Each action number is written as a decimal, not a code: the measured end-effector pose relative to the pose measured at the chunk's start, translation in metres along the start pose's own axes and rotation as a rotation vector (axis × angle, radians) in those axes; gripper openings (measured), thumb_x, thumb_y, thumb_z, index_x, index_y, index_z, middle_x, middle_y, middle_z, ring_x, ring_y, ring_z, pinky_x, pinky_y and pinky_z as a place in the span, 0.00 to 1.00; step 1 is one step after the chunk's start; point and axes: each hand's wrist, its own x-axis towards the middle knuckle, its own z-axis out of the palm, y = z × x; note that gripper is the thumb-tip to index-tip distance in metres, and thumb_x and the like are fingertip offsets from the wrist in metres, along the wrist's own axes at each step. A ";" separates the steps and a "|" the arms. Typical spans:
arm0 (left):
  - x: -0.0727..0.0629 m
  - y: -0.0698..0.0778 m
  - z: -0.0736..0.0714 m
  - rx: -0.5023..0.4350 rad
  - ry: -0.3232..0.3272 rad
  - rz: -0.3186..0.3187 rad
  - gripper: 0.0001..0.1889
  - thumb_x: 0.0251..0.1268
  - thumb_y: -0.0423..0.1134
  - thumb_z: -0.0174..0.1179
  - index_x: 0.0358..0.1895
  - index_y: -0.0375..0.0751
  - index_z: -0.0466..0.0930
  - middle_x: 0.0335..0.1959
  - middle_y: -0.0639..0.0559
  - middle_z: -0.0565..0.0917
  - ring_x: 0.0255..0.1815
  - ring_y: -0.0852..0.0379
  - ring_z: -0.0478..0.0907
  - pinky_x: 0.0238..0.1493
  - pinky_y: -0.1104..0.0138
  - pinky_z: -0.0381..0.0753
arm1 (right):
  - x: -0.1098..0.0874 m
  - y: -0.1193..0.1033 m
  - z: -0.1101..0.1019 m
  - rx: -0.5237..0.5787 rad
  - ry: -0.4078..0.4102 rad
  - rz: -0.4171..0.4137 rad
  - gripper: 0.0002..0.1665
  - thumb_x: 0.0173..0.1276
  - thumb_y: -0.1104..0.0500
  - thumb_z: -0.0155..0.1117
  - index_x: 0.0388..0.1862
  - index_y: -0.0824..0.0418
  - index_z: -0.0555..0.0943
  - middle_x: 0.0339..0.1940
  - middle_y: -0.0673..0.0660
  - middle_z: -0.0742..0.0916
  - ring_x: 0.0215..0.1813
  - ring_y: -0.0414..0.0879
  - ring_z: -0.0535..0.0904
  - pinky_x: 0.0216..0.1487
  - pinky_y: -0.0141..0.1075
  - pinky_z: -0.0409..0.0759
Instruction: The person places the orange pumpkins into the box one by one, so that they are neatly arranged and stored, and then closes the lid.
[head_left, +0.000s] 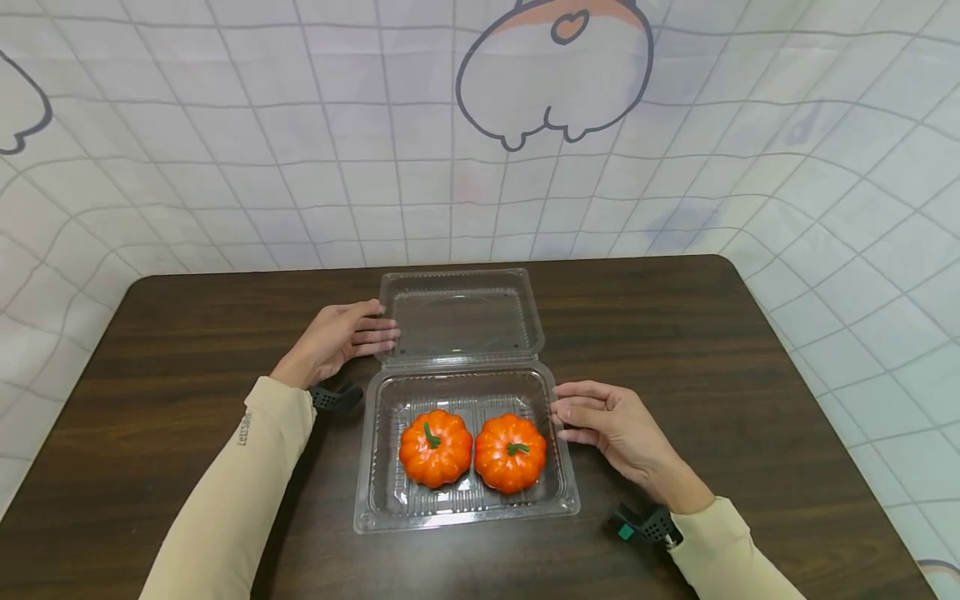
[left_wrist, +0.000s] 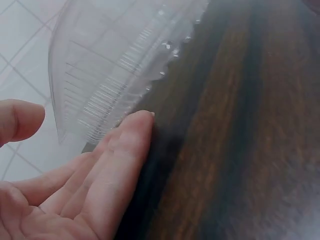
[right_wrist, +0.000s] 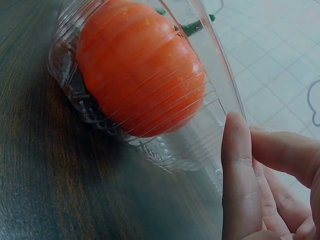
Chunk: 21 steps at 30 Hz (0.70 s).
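A clear plastic clamshell box (head_left: 465,523) lies unfolded on the table, its lid (head_left: 461,321) laid back on the far side. Two small orange pumpkins (head_left: 436,448) with green stems sit side by side in the base. My left hand (head_left: 337,337) is at the lid's left edge, fingers straight and fingertips right at the plastic; its thumb stands apart from them in the left wrist view. On the other side, my right hand (head_left: 607,425) pinches the base's right rim between thumb and finger. Through the ribbed wall, the right wrist view shows the nearer pumpkin (right_wrist: 142,67).
The dark wood table (head_left: 712,350) extends around the box on every side. Behind it hangs a white grid-patterned cloth (head_left: 300,150) with cartoon outlines. Black wrist straps (head_left: 336,398) sit at both cuffs.
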 end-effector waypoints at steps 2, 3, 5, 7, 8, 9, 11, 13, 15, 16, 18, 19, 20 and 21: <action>0.002 0.001 0.000 -0.007 -0.005 0.000 0.31 0.84 0.50 0.49 0.77 0.29 0.61 0.63 0.36 0.80 0.50 0.59 0.90 0.56 0.65 0.88 | 0.000 0.000 0.000 -0.002 -0.001 0.003 0.16 0.70 0.68 0.69 0.56 0.64 0.82 0.40 0.50 0.93 0.42 0.42 0.92 0.45 0.35 0.91; 0.003 0.001 0.000 -0.008 -0.006 0.000 0.31 0.84 0.49 0.48 0.77 0.29 0.60 0.64 0.35 0.79 0.50 0.59 0.90 0.56 0.66 0.88 | 0.000 0.000 0.000 -0.003 -0.002 0.002 0.16 0.70 0.68 0.69 0.56 0.64 0.82 0.40 0.50 0.93 0.42 0.42 0.92 0.45 0.35 0.91; 0.004 0.002 0.001 -0.009 -0.010 0.003 0.32 0.84 0.49 0.48 0.77 0.29 0.60 0.67 0.32 0.76 0.51 0.59 0.89 0.56 0.66 0.88 | 0.000 0.000 0.000 -0.005 -0.003 -0.002 0.16 0.70 0.68 0.69 0.55 0.64 0.82 0.39 0.50 0.93 0.42 0.41 0.91 0.44 0.35 0.91; 0.006 0.004 0.001 -0.002 -0.012 0.006 0.32 0.84 0.50 0.49 0.77 0.29 0.60 0.69 0.30 0.75 0.51 0.60 0.89 0.56 0.66 0.88 | -0.001 0.000 0.000 -0.002 -0.004 -0.006 0.15 0.70 0.68 0.68 0.55 0.63 0.82 0.39 0.50 0.93 0.42 0.41 0.91 0.44 0.35 0.91; 0.006 0.004 0.001 0.003 -0.012 0.007 0.32 0.84 0.50 0.49 0.77 0.28 0.61 0.69 0.31 0.76 0.51 0.60 0.89 0.56 0.67 0.88 | -0.001 0.000 0.000 0.003 -0.006 -0.009 0.15 0.70 0.69 0.68 0.54 0.63 0.82 0.39 0.50 0.93 0.41 0.41 0.91 0.44 0.35 0.91; 0.007 0.005 0.002 0.009 -0.011 0.007 0.31 0.84 0.50 0.49 0.76 0.28 0.62 0.68 0.32 0.77 0.51 0.60 0.89 0.55 0.67 0.88 | -0.001 0.000 0.000 0.007 -0.008 -0.010 0.14 0.71 0.69 0.68 0.54 0.62 0.83 0.39 0.50 0.93 0.41 0.41 0.91 0.44 0.34 0.91; 0.008 0.006 0.001 0.021 -0.012 0.011 0.31 0.84 0.50 0.50 0.75 0.29 0.63 0.67 0.34 0.79 0.51 0.61 0.89 0.55 0.67 0.88 | -0.001 0.000 -0.001 0.015 -0.011 -0.011 0.14 0.70 0.69 0.68 0.53 0.61 0.83 0.39 0.50 0.93 0.41 0.41 0.92 0.44 0.34 0.91; 0.009 0.007 0.001 0.027 -0.016 0.018 0.30 0.84 0.49 0.50 0.74 0.29 0.65 0.65 0.36 0.80 0.52 0.61 0.89 0.55 0.67 0.88 | -0.002 0.000 -0.001 0.021 -0.013 -0.012 0.14 0.70 0.70 0.67 0.53 0.61 0.83 0.39 0.50 0.93 0.41 0.41 0.92 0.43 0.34 0.91; 0.009 0.008 0.002 0.022 -0.018 0.024 0.28 0.84 0.47 0.50 0.74 0.29 0.66 0.66 0.37 0.80 0.52 0.62 0.89 0.56 0.68 0.88 | -0.001 -0.001 -0.002 0.020 -0.013 -0.011 0.14 0.70 0.70 0.67 0.52 0.60 0.84 0.39 0.50 0.93 0.41 0.41 0.92 0.43 0.34 0.91; 0.009 0.009 0.002 0.018 -0.020 0.026 0.28 0.84 0.47 0.50 0.74 0.30 0.67 0.66 0.37 0.80 0.53 0.62 0.89 0.56 0.68 0.88 | -0.001 -0.001 -0.002 0.020 -0.013 -0.010 0.14 0.70 0.70 0.67 0.52 0.60 0.84 0.39 0.50 0.93 0.41 0.41 0.91 0.43 0.34 0.91; 0.009 0.011 0.003 0.012 -0.023 0.028 0.28 0.83 0.46 0.51 0.74 0.29 0.67 0.66 0.38 0.80 0.53 0.63 0.89 0.56 0.68 0.88 | -0.001 -0.001 -0.002 0.019 -0.014 -0.009 0.14 0.71 0.70 0.67 0.52 0.60 0.84 0.39 0.50 0.93 0.41 0.41 0.91 0.43 0.34 0.91; 0.009 0.012 0.004 0.007 -0.023 0.026 0.28 0.83 0.47 0.51 0.73 0.29 0.68 0.65 0.39 0.81 0.53 0.62 0.89 0.56 0.68 0.88 | -0.001 -0.001 -0.002 0.020 -0.014 -0.008 0.14 0.71 0.70 0.67 0.52 0.60 0.84 0.39 0.50 0.93 0.41 0.41 0.91 0.43 0.34 0.91; 0.009 0.013 0.004 0.001 -0.025 0.024 0.28 0.83 0.47 0.52 0.73 0.29 0.68 0.63 0.40 0.82 0.53 0.62 0.89 0.56 0.68 0.88 | -0.001 -0.001 -0.003 0.020 -0.014 -0.007 0.14 0.71 0.70 0.67 0.52 0.60 0.84 0.39 0.50 0.93 0.41 0.41 0.91 0.43 0.34 0.91; 0.009 0.014 0.004 -0.002 -0.028 0.023 0.28 0.83 0.47 0.52 0.72 0.28 0.68 0.61 0.42 0.83 0.52 0.62 0.89 0.56 0.68 0.88 | -0.001 -0.001 -0.003 0.023 -0.014 -0.005 0.14 0.71 0.70 0.67 0.52 0.60 0.84 0.39 0.50 0.93 0.41 0.41 0.91 0.43 0.34 0.91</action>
